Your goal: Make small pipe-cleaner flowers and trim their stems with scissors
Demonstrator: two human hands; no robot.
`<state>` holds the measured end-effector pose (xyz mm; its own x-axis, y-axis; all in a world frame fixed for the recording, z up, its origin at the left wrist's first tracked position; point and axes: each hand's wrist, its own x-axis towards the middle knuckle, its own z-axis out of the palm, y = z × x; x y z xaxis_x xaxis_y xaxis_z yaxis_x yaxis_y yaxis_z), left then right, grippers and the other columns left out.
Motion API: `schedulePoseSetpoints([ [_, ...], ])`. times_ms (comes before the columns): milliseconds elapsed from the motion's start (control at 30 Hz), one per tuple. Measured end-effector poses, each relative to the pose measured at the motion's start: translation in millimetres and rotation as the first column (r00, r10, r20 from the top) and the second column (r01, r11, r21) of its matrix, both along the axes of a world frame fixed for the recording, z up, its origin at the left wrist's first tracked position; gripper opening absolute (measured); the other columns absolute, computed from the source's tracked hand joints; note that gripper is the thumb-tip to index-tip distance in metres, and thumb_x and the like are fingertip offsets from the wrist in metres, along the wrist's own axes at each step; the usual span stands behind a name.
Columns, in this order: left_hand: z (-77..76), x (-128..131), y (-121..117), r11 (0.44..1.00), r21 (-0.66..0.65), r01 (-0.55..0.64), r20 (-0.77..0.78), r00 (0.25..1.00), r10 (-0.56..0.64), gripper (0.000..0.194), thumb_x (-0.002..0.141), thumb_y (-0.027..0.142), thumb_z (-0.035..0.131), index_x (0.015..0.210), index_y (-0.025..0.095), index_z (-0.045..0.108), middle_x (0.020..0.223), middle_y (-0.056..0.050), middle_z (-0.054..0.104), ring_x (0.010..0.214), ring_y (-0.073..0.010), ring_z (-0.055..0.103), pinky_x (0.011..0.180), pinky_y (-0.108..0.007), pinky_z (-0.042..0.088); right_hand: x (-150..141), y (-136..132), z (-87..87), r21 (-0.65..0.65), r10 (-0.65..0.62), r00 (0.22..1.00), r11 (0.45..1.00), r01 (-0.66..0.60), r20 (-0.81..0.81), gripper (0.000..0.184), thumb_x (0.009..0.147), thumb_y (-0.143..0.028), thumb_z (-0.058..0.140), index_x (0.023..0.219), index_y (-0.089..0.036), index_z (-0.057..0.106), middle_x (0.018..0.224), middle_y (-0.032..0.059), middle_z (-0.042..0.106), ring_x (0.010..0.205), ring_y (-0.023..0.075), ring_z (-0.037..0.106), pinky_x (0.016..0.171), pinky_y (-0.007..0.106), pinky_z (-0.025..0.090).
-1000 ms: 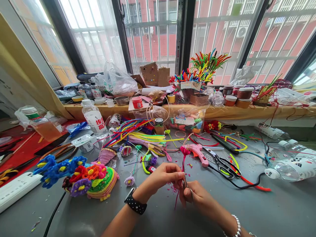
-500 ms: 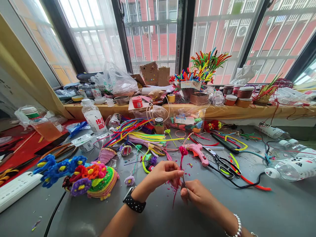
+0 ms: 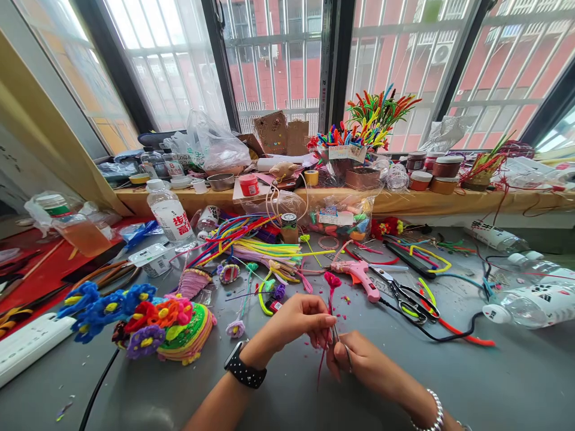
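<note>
A magenta pipe-cleaner flower [image 3: 332, 281] stands upright above my fingers, its thin stem running down between my hands. My left hand [image 3: 306, 320], with a black dotted watch on the wrist, pinches that stem. In my right hand [image 3: 357, 356] is a small pair of scissors [image 3: 346, 353]; its blades point up along the stem, close to my left fingertips. Whether the blades touch the stem I cannot tell. Bits of magenta fuzz [image 3: 345, 299] lie on the grey table around my hands.
To the right are a pink glue gun [image 3: 357, 275], larger black-handled scissors [image 3: 404, 297] and plastic bottles [image 3: 530, 306]. Bundled pipe cleaners [image 3: 265, 251] lie behind my hands. A cake-like craft piece [image 3: 191, 335] with fuzzy flowers [image 3: 112, 306] stands to the left.
The flower has dropped slightly and turned, its stem now more upright. My right hand and the small scissors have shifted a little, and the scissors' handles look wider apart.
</note>
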<state>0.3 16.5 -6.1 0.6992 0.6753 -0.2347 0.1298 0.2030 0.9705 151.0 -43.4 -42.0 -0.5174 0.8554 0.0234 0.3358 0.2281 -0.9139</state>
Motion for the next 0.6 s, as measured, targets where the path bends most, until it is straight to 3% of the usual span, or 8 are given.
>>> schedulePoseSetpoints([
  [200,-0.3,0.6,-0.1,1.0,-0.004,-0.011,0.013,1.0,0.011,0.027,0.065,0.037,0.06,0.062,0.013,0.048,0.052,0.001,0.06,0.041,-0.008,0.052,0.042,-0.019,0.039,-0.2,3.7,-7.4,0.034,-0.044,0.999,0.998,0.044,-0.003,0.071,0.073,-0.069,0.012,0.047,-0.013,0.046,0.047,-0.0008,0.039,0.048,0.0084,0.036,0.05,0.02,0.031],
  [433,-2.1,0.3,3.1,0.996,0.076,-0.056,-0.035,0.998,0.059,0.027,0.063,0.037,0.061,0.062,0.013,0.05,0.05,0.002,0.058,0.043,-0.0074,0.052,0.043,-0.018,0.038,1.6,5.4,-5.8,0.069,-0.145,0.972,0.989,0.134,0.185,0.066,0.07,-0.071,0.019,0.048,-0.015,0.045,0.047,0.0005,0.045,0.044,0.0098,0.041,0.044,0.02,0.028],
  [600,-2.6,-1.4,2.9,0.999,0.008,-0.044,-0.015,0.999,0.044,0.028,0.061,0.037,0.063,0.062,0.013,0.049,0.051,0.002,0.058,0.043,-0.0077,0.053,0.045,-0.019,0.041,1.1,1.8,-3.8,0.043,-0.092,0.982,0.995,0.086,0.165,0.067,0.075,-0.067,0.017,0.05,-0.014,0.049,0.049,0.0007,0.047,0.047,0.0103,0.044,0.047,0.02,0.032],
])
